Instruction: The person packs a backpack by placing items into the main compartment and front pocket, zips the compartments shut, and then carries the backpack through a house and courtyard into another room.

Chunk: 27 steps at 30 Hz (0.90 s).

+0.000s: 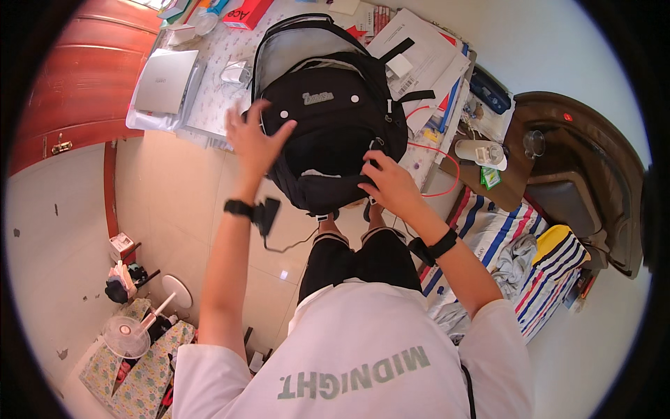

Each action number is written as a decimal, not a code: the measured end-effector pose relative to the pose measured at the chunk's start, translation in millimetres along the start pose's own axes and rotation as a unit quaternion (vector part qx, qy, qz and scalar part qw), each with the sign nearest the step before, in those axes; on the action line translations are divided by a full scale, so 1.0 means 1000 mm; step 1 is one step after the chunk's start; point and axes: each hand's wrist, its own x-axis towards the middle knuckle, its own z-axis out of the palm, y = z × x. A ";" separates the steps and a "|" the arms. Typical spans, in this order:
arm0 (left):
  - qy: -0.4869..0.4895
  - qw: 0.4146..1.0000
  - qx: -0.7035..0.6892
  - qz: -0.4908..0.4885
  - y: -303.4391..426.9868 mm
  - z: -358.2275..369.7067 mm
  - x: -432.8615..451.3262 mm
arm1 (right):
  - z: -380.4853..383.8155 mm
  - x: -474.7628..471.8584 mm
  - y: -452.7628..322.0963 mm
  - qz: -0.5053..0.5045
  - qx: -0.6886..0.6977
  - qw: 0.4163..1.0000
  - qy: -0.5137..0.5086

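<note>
A black backpack point(327, 112) lies on the table before me with its large main compartment unzipped and the grey lining showing. Its lower front pocket point(330, 152) gapes, with a strip of pale lining along the edge. Over the bag's left side, my left hand point(256, 136) is spread, thumb and fingers apart, holding nothing. My right hand point(390, 180) has its fingers curled on the right edge of the front pocket, just below a zipper pull point(376, 142). What lies between those fingertips is partly hidden. Both wrists wear black straps with small devices.
On the table point(212, 112) lie a silver laptop point(166, 81), a white charger point(235, 72), a red box point(248, 13) and papers point(413, 47). A red cable point(445, 152) loops off its right edge. A brown chair point(570, 199) holds a pale bottle point(473, 150). A fan point(125, 337) stands behind, left.
</note>
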 end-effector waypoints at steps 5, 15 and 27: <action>-0.183 0.950 -0.185 -0.173 -0.065 0.055 0.041 | -0.006 0.006 -0.010 -0.050 0.008 0.997 -0.054; -0.034 0.953 -0.294 -0.063 0.003 -0.066 0.067 | -0.062 -0.003 -0.016 -0.088 -0.038 0.995 0.020; 0.190 0.948 -0.251 0.056 0.048 -0.086 -0.002 | -0.066 -0.008 -0.021 -0.093 -0.292 0.951 0.040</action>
